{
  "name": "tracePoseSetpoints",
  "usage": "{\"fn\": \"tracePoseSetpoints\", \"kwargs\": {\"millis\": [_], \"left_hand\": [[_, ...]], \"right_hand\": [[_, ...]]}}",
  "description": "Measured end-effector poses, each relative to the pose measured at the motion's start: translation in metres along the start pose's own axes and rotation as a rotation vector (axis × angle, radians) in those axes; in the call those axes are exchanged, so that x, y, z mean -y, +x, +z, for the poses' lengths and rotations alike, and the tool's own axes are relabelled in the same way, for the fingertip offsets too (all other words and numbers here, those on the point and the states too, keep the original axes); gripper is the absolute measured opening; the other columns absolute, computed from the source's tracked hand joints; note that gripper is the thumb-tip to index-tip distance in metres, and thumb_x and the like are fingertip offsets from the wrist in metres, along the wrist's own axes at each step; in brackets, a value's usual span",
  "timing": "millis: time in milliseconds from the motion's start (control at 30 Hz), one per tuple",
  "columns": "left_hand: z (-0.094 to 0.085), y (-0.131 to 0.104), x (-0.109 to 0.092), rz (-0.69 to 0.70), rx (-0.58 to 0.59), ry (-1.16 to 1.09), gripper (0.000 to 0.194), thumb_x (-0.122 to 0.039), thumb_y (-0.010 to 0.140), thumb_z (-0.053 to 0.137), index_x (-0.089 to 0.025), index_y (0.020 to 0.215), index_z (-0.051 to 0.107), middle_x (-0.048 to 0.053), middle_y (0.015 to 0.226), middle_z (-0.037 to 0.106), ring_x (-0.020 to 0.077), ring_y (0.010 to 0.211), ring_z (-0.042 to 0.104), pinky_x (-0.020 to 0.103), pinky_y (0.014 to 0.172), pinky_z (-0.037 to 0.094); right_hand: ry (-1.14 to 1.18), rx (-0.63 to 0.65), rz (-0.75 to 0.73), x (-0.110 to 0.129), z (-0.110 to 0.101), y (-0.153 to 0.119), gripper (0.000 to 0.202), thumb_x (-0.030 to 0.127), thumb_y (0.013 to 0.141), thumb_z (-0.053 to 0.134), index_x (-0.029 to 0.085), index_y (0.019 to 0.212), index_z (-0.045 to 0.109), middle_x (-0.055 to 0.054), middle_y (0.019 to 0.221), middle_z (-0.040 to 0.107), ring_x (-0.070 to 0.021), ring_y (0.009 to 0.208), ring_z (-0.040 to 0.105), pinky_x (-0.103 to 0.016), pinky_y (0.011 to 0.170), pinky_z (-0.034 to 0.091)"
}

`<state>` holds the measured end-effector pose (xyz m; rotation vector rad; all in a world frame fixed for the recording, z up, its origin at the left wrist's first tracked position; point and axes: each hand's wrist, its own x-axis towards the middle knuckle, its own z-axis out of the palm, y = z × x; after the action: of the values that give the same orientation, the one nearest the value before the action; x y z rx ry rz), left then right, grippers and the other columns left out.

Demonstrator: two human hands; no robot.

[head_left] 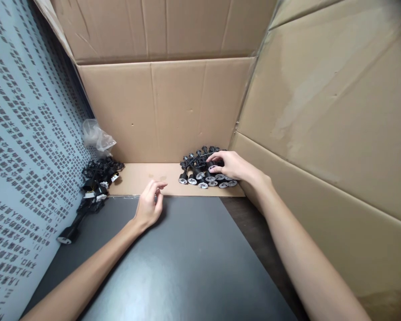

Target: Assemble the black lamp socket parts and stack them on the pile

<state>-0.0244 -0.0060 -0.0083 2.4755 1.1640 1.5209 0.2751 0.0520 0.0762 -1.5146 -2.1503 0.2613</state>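
Evidently, the step in hand is handling one piece at the stack (202,175): the right hand (230,165) pinches a black part (211,166) between thumb and fingers, on top of the stack's right half. Whether the part is being set down or lifted, I cannot tell. The left hand (149,206) is empty, its fingers loosely curled (not quite spread), left of the stack and a little nearer the person. The stack sits on a cardboard strip (138,176) beyond the worktop (177,258); well to its left lies a tangle (95,183) of similar dark pieces. As I judge it, the next move calls for a light, steady pinch and a straight path clear of the neighbouring round ends, since a sideways nudge could make the stack slide.
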Motion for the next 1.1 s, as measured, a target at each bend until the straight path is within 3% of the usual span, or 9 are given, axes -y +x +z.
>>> {"fn": "tracePoseSetpoints", "kwargs": {"millis": [167, 400, 633, 800, 967, 1100], "left_hand": [[-0.001, 0.0, 0.0, 0.007, 0.042, 0.009, 0.028, -0.004, 0.087, 0.041, -0.02, 0.106, 0.056, 0.006, 0.099, 0.062, 0.0162, 0.086, 0.06, 0.03, 0.078, 0.051], [-0.001, 0.0, 0.0, -0.012, 0.094, 0.028, 0.03, -0.003, 0.086, 0.041, -0.019, 0.107, 0.055, 0.007, 0.1, 0.062, 0.0161, 0.084, 0.059, 0.031, 0.079, 0.05], [0.006, 0.004, 0.005, -0.177, 0.098, 0.156, 0.026, -0.013, 0.086, 0.049, -0.018, 0.111, 0.053, 0.009, 0.106, 0.06, 0.0226, 0.098, 0.059, 0.04, 0.086, 0.051], [0.027, 0.037, 0.011, -0.105, 0.173, 0.274, 0.032, -0.009, 0.08, 0.054, -0.016, 0.111, 0.056, 0.014, 0.114, 0.058, 0.0282, 0.108, 0.054, 0.046, 0.093, 0.048], [0.049, 0.08, 0.021, -0.113, 0.461, 0.31, 0.038, -0.007, 0.08, 0.054, -0.019, 0.115, 0.059, 0.013, 0.104, 0.067, 0.0299, 0.103, 0.058, 0.041, 0.082, 0.051], [0.054, 0.09, 0.031, -0.157, 0.503, 0.346, 0.036, -0.011, 0.082, 0.054, -0.02, 0.117, 0.058, 0.012, 0.098, 0.069, 0.0278, 0.096, 0.063, 0.036, 0.075, 0.05]], "right_hand": [[0.079, -0.121, -0.035, 0.005, 0.0, 0.0, 0.029, 0.026, 0.082, 0.069, 0.021, 0.11, 0.071, -0.01, 0.111, 0.072, -0.0261, 0.105, 0.066, -0.04, 0.092, 0.051], [0.12, -0.102, -0.051, 0.016, 0.006, 0.001, 0.027, 0.025, 0.081, 0.068, 0.021, 0.108, 0.072, -0.01, 0.109, 0.072, -0.0255, 0.104, 0.066, -0.042, 0.095, 0.049], [0.23, -0.13, -0.046, 0.022, -0.009, -0.004, 0.027, 0.029, 0.081, 0.068, 0.022, 0.107, 0.072, -0.008, 0.113, 0.072, -0.0256, 0.108, 0.065, -0.043, 0.098, 0.049], [0.289, -0.153, -0.027, 0.027, -0.024, -0.008, 0.028, 0.033, 0.079, 0.07, 0.022, 0.105, 0.072, -0.007, 0.111, 0.073, -0.0259, 0.106, 0.066, -0.043, 0.098, 0.05], [0.303, -0.178, -0.047, 0.028, -0.036, -0.012, 0.03, 0.036, 0.078, 0.071, 0.022, 0.105, 0.072, -0.007, 0.107, 0.074, -0.0264, 0.101, 0.068, -0.044, 0.095, 0.052], [0.318, -0.207, -0.023, 0.025, -0.048, -0.017, 0.033, 0.038, 0.078, 0.072, 0.021, 0.107, 0.071, -0.008, 0.106, 0.074, -0.0257, 0.096, 0.069, -0.043, 0.092, 0.054]]}}
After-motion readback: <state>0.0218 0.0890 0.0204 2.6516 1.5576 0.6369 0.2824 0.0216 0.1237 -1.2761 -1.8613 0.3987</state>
